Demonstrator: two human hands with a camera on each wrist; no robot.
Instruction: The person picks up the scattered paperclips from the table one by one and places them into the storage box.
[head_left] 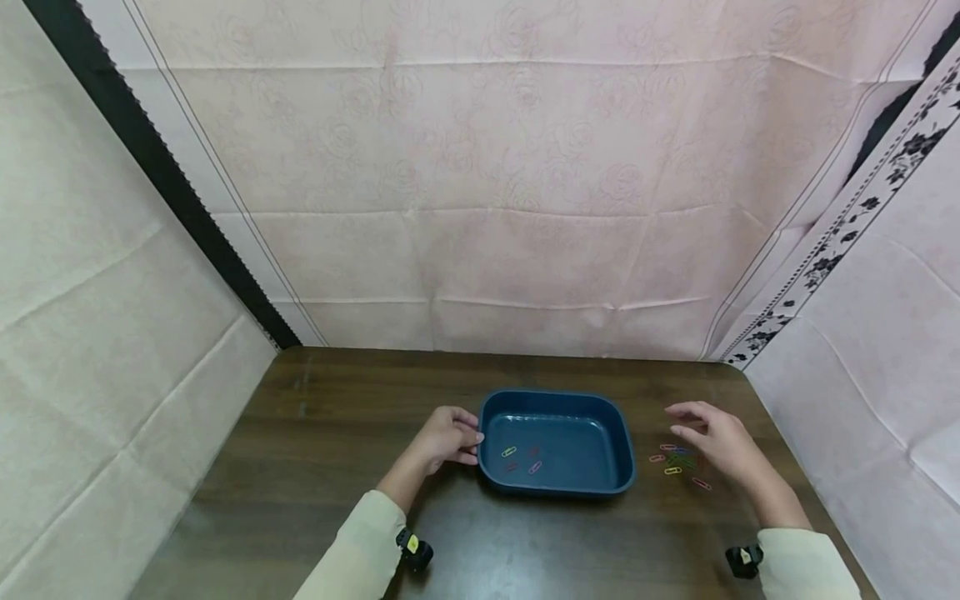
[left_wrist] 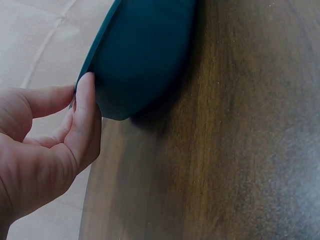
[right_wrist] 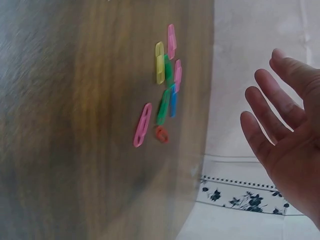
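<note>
At the left end of a dark blue rectangular tray (head_left: 577,454), my left hand (head_left: 445,437) pinches the rim between thumb and fingers, as the left wrist view also shows. Inside the tray lie several small coloured clips shaped like paper clips, among them a yellow clip (head_left: 508,452) and a pink clip (head_left: 535,467). My right hand (head_left: 716,437) hovers over a loose group of such clips right of the tray, fingers apart and holding nothing. In the right wrist view, this group has a large-looking pink clip (right_wrist: 142,125), a yellow clip (right_wrist: 160,63), green, blue and red ones.
The tray and clips stand on a brown wooden table (head_left: 345,442). Pale patterned cloth (head_left: 517,167) hangs behind the table, with more cloth on both sides. A black camera (head_left: 415,550) is strapped on the left wrist, another camera (head_left: 744,561) on the right.
</note>
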